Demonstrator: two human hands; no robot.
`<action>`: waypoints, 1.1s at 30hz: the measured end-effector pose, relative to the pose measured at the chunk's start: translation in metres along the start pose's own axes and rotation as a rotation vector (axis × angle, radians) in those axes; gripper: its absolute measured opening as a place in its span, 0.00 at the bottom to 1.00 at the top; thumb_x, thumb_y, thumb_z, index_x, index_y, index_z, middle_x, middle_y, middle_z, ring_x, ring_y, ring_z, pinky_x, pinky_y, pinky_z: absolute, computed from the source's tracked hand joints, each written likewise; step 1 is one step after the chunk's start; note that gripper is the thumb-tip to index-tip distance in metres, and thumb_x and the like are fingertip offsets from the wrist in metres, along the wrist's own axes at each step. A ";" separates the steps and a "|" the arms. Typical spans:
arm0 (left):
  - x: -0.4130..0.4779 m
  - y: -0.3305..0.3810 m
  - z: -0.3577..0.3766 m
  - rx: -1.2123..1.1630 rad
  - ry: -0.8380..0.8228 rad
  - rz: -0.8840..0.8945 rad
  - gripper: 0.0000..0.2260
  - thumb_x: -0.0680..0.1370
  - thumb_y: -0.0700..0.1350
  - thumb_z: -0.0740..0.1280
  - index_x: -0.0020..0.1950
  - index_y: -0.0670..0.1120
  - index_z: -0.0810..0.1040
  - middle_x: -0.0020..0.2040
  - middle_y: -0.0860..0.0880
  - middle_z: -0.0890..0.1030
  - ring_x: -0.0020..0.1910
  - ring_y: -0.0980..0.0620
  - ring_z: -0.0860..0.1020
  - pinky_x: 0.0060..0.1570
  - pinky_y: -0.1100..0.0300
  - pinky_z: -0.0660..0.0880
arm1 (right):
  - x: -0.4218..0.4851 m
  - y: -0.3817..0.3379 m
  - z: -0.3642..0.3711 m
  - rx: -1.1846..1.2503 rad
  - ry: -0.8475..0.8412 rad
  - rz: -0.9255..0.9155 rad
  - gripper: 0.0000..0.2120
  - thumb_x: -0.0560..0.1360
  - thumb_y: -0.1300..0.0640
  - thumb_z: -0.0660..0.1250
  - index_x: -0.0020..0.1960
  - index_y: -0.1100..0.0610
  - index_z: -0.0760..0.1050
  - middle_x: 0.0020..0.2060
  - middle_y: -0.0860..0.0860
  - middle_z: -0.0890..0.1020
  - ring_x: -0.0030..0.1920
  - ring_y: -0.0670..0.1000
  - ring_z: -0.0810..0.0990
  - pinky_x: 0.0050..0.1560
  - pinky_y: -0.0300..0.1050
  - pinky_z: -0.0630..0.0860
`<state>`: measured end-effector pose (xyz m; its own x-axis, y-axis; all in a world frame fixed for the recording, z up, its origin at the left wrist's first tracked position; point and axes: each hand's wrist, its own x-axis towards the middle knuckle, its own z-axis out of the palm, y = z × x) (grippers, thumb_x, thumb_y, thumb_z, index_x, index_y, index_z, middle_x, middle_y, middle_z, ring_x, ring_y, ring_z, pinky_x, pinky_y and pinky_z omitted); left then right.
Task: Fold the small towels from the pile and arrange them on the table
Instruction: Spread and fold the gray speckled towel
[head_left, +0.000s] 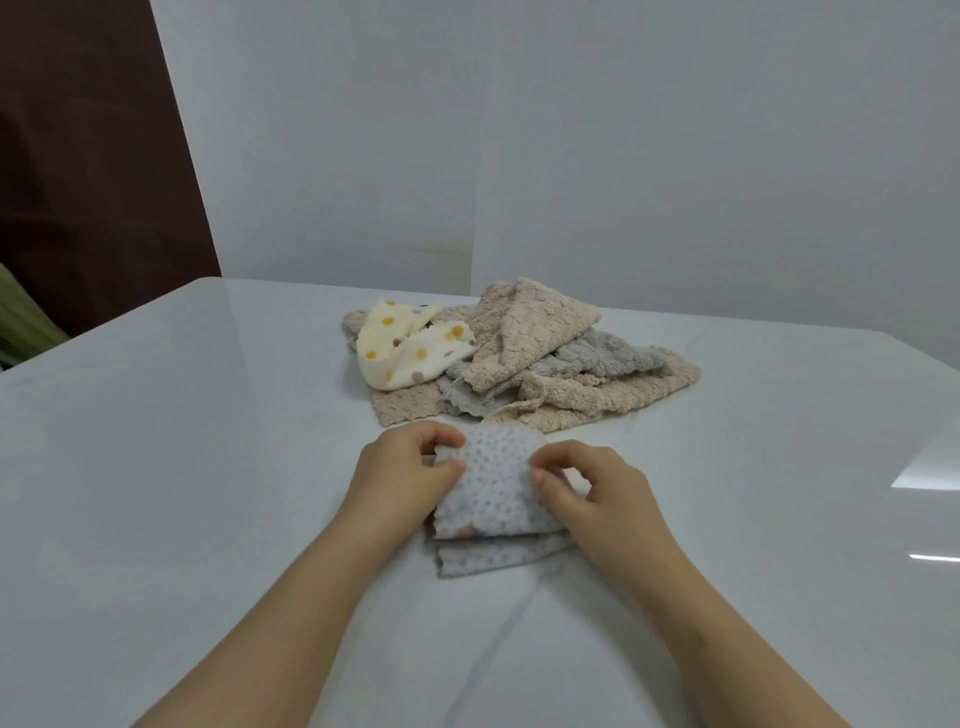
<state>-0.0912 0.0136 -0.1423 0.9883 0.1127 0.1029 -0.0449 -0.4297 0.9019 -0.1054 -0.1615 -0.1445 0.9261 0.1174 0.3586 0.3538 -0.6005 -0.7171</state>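
Well left of the pile (540, 395), past the tabletop (182, 441) edge, stands a dark brown panel (93, 156), with a strip of green cloth (21, 322) low beside it. The glossy white tabletop carries everything else. Just in front of the pile's left half, the left grip (400, 467) is clenched on the left edge of a dotted towel (491, 483), thumb on top and fingers curled round the fabric. At the pile's left end lies a cream towel (410, 348) with yellow and brown spots, loosely crumpled. The dotted towel, pale grey, sits directly in front of the pile's middle, half folded: its upper layer is lifted between both hands while a lower layer lies flat on the tabletop, nearer the person. Whether its far edge touches the pile I cannot tell. A beige towel (535, 322) crowns the pile, peaked and rumpled. In front of the pile's right half, the right grip (597, 488) pinches the dotted towel's right edge between thumb and forefinger. A grey towel (608, 353) shows in the pile's right side, tucked between beige layers.
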 end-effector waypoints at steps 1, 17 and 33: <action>0.000 -0.001 -0.001 0.050 -0.016 0.011 0.09 0.72 0.40 0.70 0.42 0.55 0.78 0.44 0.60 0.77 0.43 0.66 0.75 0.41 0.72 0.69 | -0.001 0.002 -0.001 -0.057 -0.046 0.019 0.04 0.74 0.56 0.67 0.43 0.48 0.78 0.38 0.37 0.77 0.48 0.41 0.73 0.45 0.26 0.65; -0.009 0.008 -0.010 0.491 0.045 0.139 0.11 0.74 0.47 0.64 0.56 0.56 0.74 0.55 0.57 0.67 0.50 0.56 0.71 0.45 0.60 0.67 | 0.002 0.007 0.003 -0.248 0.025 -0.037 0.13 0.67 0.52 0.57 0.46 0.51 0.79 0.46 0.41 0.77 0.53 0.48 0.71 0.54 0.41 0.65; -0.014 -0.012 0.020 0.997 -0.317 0.198 0.24 0.81 0.55 0.45 0.77 0.51 0.47 0.78 0.55 0.47 0.76 0.55 0.44 0.74 0.50 0.42 | 0.005 0.011 0.024 -0.556 -0.428 0.091 0.24 0.81 0.47 0.47 0.76 0.48 0.50 0.76 0.44 0.50 0.76 0.48 0.46 0.74 0.49 0.43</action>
<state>-0.1017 -0.0012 -0.1632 0.9759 -0.2159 -0.0333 -0.2108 -0.9707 0.1149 -0.0936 -0.1488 -0.1649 0.9594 0.2796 -0.0369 0.2586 -0.9244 -0.2804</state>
